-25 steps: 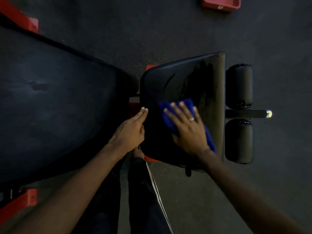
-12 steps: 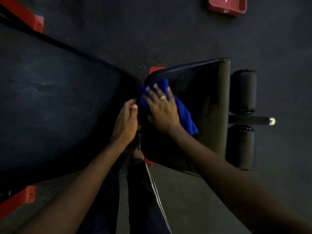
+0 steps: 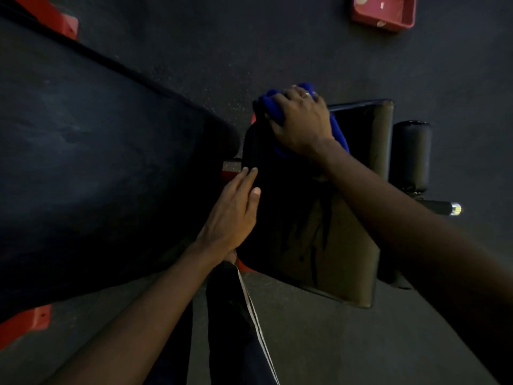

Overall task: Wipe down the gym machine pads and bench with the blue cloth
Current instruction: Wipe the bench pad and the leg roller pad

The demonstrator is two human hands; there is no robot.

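Note:
A black seat pad (image 3: 347, 232) lies in the middle, streaked with wet marks. My right hand (image 3: 299, 123) grips the blue cloth (image 3: 274, 107) over the pad's far left corner, fingers curled around the edge. My left hand (image 3: 233, 215) rests flat with fingers together on the pad's left edge, holding nothing. The long black bench back pad (image 3: 97, 162) fills the left side. A black roller pad (image 3: 410, 154) sits to the right of the seat; my right forearm hides what lies below it.
Red frame parts (image 3: 25, 323) show at the lower left and upper left (image 3: 55, 20). A red tray (image 3: 385, 9) lies on the dark rubber floor at the top right. A chrome-tipped bar (image 3: 449, 208) sticks out to the right. My leg (image 3: 236, 329) stands below.
My right hand has slid the cloth from the seat's middle to its far left corner and curled over the edge. My left hand stayed on the seat's left edge.

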